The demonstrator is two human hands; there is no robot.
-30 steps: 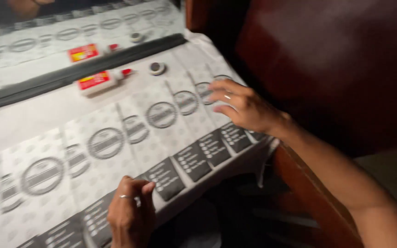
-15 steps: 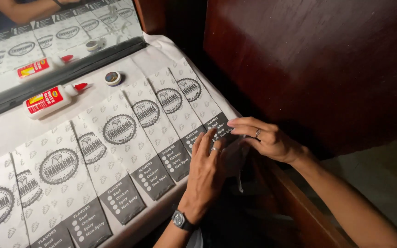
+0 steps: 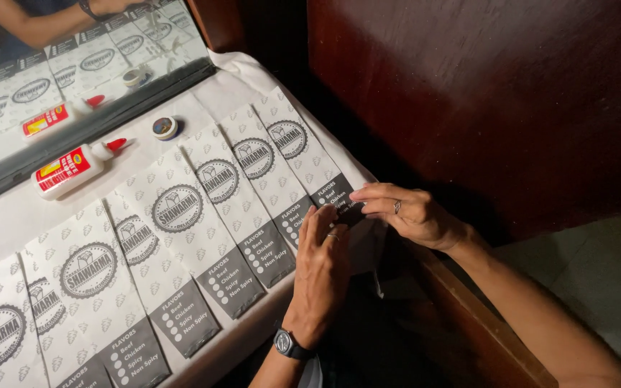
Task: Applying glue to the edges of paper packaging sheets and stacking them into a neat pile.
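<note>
The rightmost paper sleeve (image 3: 297, 149), a white printed bag with a grey lower band, is lying at the right end of the counter (image 3: 8, 215), its bottom end hanging over the near edge. The right hand (image 3: 411, 212) is pinching that grey end between thumb and fingers, while the left hand (image 3: 323, 269) is lying flat with fingers together, pressing just beside it. Pressing evenly along the fold, I judge, keeps the end square. More sleeves (image 3: 181, 215) are overlapping leftward in a row. A glue bottle (image 3: 70, 170) and small round tin (image 3: 164, 127) are sitting behind, near the mirror (image 3: 8, 65); open room remains between them.
</note>
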